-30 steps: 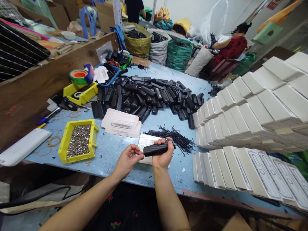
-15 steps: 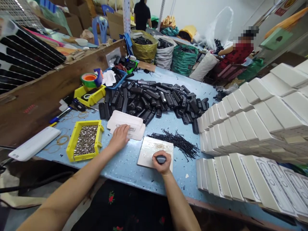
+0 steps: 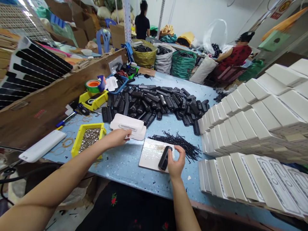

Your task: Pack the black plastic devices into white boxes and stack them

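My left hand (image 3: pixel 123 137) has its fingers closed on the near edge of a flattened white carton (image 3: pixel 131 122) with a printed strip. My right hand (image 3: pixel 176 162) is beside a black handheld plastic device (image 3: pixel 165 158), thumb against its side and fingers curved apart. The device lies tilted on a white board (image 3: pixel 150 155) with small yellowish specks on it. Behind the board spreads a bundle of thin black sticks (image 3: pixel 185 147). A heap of similar black devices (image 3: pixel 154 101) lies beyond the carton.
Left of my hands stands a yellow bin (image 3: pixel 89 138) of small metal parts. White boxes (image 3: pixel 247 118) are stacked on the right. A second yellow bin (image 3: pixel 95 100) carries tape rolls. Sacks (image 3: pixel 184 64) and two people are at the back.
My right hand has gone from a fist around the black device to spread fingers, and the device now lies on the board. My left fingers, flat on the carton before, now curl at its edge.
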A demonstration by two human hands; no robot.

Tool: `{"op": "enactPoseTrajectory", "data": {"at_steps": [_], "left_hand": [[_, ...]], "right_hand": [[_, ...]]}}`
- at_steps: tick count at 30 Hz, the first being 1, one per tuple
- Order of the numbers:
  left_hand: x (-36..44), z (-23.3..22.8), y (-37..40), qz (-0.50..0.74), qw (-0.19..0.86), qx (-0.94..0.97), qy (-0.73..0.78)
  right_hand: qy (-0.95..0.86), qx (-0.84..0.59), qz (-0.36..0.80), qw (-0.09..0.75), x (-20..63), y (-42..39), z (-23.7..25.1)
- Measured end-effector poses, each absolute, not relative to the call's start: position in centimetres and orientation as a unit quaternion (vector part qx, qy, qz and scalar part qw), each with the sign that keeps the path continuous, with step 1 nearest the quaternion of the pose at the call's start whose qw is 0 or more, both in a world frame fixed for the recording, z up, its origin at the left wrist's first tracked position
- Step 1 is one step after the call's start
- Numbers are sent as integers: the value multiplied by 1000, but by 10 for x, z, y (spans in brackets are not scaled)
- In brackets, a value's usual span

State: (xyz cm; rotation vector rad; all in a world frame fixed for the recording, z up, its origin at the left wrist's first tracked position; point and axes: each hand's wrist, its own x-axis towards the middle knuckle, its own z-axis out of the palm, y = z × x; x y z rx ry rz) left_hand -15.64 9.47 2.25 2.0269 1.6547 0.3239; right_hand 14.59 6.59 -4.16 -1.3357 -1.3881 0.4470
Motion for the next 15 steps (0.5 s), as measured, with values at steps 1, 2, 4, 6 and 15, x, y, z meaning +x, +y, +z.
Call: {"op": "enactPoseTrajectory", "data": {"at_steps": [1, 2, 4, 6, 15], "left_hand": [[-148, 32, 84, 138, 323, 741, 573], [-138, 39, 73, 167, 407, 723, 532], [-114, 43, 49, 237, 561, 642, 465], [-93, 35, 27, 285, 636, 563, 444], [-101, 2, -3, 310, 489, 628, 521]], "right_hand": [[-622, -522, 203, 547, 139, 60, -29], [-665, -479, 217, 530, 130, 54, -17], [-749, -408, 217, 474, 112, 46, 3], [-802, -380, 186, 422, 99, 41, 14], [-756, -395, 391, 345, 122, 21, 2]]}}
